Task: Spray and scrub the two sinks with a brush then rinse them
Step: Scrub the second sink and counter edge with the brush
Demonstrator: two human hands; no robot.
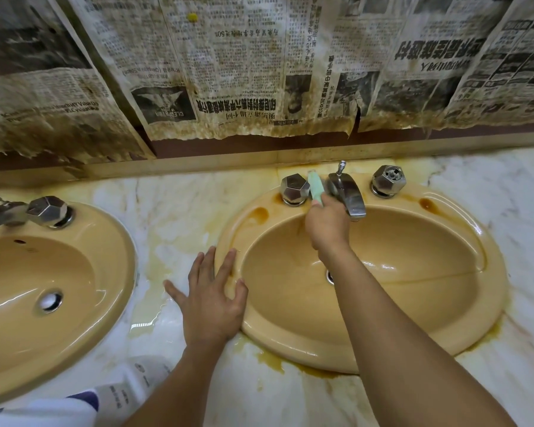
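Nearest, at 7 o'clock, a blurred white spray bottle point(130, 386) lies on the marble tabletop point(290, 402); left hand point(211, 300) rests flat, fingers spread wide, on the right sink point(444, 340) rim at 9 o'clock. Right hand point(327, 224), grip closed around a green brush point(316, 188), sits at that sink's 12 o'clock beside the faucet point(349, 195); left sink point(105, 303) lies at 9 o'clock.

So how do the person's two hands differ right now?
The left hand lies flat and open, fingers spread, on the near rim of the right sink; the right hand is closed around a green brush. The left hand holds nothing and sits close to the person; the right hand reaches far back beside the tap. Both are bare.
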